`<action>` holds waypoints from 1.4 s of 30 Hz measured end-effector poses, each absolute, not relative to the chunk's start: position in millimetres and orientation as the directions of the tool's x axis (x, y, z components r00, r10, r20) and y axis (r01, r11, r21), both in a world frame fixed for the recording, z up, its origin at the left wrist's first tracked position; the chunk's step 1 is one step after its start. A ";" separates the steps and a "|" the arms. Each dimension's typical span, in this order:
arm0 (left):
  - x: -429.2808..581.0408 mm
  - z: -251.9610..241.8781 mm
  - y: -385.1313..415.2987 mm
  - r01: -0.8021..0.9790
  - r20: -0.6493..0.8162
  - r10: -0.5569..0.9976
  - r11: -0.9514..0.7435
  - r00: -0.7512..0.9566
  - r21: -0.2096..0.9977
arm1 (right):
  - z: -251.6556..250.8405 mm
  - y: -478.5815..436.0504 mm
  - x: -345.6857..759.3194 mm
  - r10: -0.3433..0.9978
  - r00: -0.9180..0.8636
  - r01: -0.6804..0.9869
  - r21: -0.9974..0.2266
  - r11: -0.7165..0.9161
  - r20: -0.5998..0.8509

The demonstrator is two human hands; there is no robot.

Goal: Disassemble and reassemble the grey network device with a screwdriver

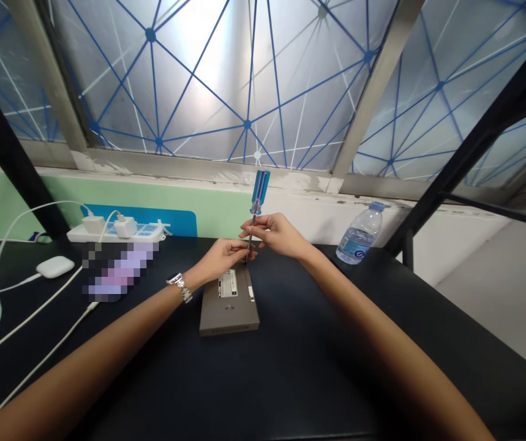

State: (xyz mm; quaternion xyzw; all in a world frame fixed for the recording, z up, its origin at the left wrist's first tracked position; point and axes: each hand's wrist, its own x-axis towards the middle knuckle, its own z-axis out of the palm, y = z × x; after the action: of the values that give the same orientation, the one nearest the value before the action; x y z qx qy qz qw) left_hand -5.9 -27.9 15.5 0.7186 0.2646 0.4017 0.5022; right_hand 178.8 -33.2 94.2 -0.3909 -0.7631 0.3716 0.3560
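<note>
A screwdriver (259, 190) with a clear blue handle stands nearly upright, its tip at the far right corner of a flat grey-brown box-shaped device (229, 318). The device lies on the black table and bears a white label (228, 283) and a small white sticker on its right edge. My right hand (278, 234) pinches the screwdriver's shaft just below the handle. Lower down, my left hand (226, 257), with a metal-band watch (180, 286) at the wrist, has its fingers closed around the shaft near the tip. Whatever the tip touches is hidden by my fingers.
A water bottle (360, 234) stands at the back right. To the left lie a blurred phone (120, 272), a white earbud case (56, 266) and a power strip (152, 231) with plugs and white cables. Dark metal bars (469, 141) slant up at both sides before the window.
</note>
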 end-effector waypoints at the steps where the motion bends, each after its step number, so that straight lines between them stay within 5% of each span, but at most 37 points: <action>1: -5.9 16.1 -28.6 -0.011 0.312 0.793 -0.360 0.524 0.933 | 94.6 -33.7 178.5 0.857 -0.449 0.348 -0.833 0.430 0.254; 10: -2.2 19.4 -34.7 0.117 0.373 0.841 -0.448 0.393 0.887 | 96.3 -39.6 176.8 0.855 -0.293 0.454 -0.725 0.518 0.427; 26: 8.6 11.2 -24.6 0.140 0.391 0.842 -0.466 0.371 0.873 | 98.9 -39.6 177.4 0.845 -0.467 0.334 -0.834 0.440 0.259; 34: 4.7 12.6 -23.3 -0.001 0.334 0.793 -0.387 0.509 0.922 | 95.6 -38.0 175.5 0.848 -0.477 0.287 -0.870 0.401 0.233; 42: -6.3 21.4 -24.3 0.043 0.334 0.753 -0.432 0.567 0.901 | 93.9 -39.9 172.8 0.864 -0.450 0.309 -0.868 0.389 0.227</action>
State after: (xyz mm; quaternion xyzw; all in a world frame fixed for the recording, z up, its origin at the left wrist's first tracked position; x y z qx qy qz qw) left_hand -6.3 -24.3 21.4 0.7545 0.2639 0.3830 0.4631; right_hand 172.8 -39.9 93.9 -0.3881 -0.7551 0.3934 0.3527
